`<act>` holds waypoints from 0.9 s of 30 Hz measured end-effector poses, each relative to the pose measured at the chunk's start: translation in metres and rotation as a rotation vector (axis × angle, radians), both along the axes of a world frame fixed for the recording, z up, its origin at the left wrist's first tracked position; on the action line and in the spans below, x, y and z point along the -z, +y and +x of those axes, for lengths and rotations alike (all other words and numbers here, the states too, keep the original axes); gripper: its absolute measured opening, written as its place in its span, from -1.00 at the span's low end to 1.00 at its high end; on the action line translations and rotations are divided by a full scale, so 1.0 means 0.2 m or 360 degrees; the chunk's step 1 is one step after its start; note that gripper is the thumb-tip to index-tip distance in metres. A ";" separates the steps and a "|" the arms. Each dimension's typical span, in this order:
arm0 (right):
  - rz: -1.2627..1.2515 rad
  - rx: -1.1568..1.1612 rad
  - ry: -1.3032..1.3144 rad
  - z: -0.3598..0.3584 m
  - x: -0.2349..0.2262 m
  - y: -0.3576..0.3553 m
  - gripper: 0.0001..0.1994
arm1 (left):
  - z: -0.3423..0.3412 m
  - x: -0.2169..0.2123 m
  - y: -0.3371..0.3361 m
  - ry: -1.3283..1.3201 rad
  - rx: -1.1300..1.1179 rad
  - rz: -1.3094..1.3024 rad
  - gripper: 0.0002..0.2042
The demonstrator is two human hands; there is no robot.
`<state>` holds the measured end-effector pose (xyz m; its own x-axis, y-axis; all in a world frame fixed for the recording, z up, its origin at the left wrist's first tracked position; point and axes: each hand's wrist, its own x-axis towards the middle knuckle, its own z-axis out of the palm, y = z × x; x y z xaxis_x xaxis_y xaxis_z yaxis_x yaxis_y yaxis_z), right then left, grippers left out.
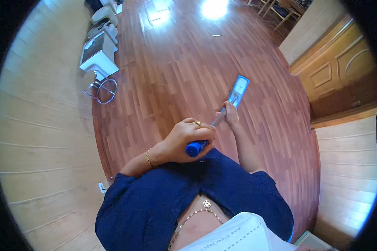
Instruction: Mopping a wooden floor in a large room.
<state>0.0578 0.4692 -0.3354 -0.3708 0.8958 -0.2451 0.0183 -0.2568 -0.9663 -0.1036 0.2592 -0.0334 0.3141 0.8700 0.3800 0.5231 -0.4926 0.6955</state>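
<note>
On the left I note a white stool [99,62] with a chrome base against the pale wall [42,138], well apart from the work.

My left hand [187,137] is closed in a full fist around the blue grip end of the mop handle [195,147], close to my chest. The shaft runs up and to the right, where my right hand [229,115] is wrapped around it lower down. Both hands have firm hold of it.

The flat mop head [239,91], a narrow blue-edged pad, lies on the wooden floor [176,71] just beyond the right hand.

I judge the mop light and its pole stiff, with the head likely pivoting at the joint. The smooth shaft may slip; the padded blue end gives the surer grasp, with a second hold mid-shaft for steering.
</note>
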 end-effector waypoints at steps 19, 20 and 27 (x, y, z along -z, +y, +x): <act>0.1483 -0.1969 -0.0510 -1.11 -0.64 -0.72 -0.88 | -0.40 -0.49 -0.54 0.0133 -0.0356 0.0499 -0.62; 0.1505 -0.2057 -0.0485 -1.13 -0.66 -0.74 -0.87 | -0.41 -0.51 -0.56 0.0180 -0.0330 0.0512 -0.59; 0.1464 -0.1628 -0.0280 -1.17 -0.60 -0.81 -0.92 | -0.52 -0.49 -0.62 0.0142 -0.0265 0.0493 -0.59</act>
